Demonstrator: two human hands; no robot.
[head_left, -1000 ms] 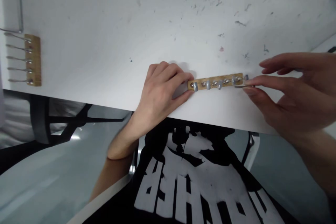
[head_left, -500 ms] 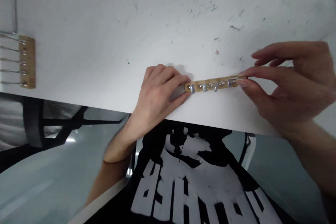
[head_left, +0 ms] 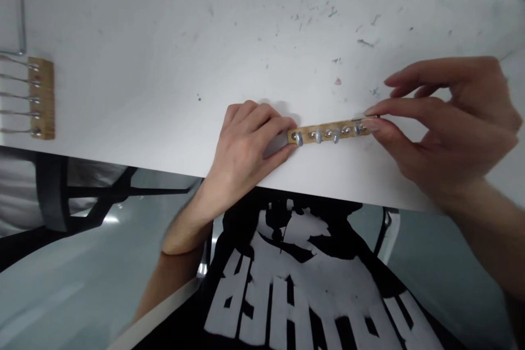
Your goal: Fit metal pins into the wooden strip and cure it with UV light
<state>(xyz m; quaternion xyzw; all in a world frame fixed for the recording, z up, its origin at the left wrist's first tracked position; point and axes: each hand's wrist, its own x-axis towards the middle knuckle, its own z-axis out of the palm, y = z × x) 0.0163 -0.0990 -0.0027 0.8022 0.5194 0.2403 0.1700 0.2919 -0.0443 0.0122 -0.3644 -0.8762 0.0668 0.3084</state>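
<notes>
A narrow wooden strip (head_left: 328,132) with several small metal studs along it lies near the front edge of the white table (head_left: 172,38). My left hand (head_left: 246,147) is curled, with its fingertips pinching the strip's left end. My right hand (head_left: 443,126) pinches the strip's right end between thumb and forefinger, where a thin metal piece (head_left: 364,117) sticks out; the other fingers are stretched out above.
A second wooden strip (head_left: 42,98) with several long metal pins pointing left lies at the table's far left, beside a thin metal rod (head_left: 21,5). The tabletop is scuffed with dark marks. A chair frame (head_left: 74,191) shows below the table edge.
My right hand has moved left and closed its thumb and forefinger onto the strip's right end. The left hand has kept its hold.
</notes>
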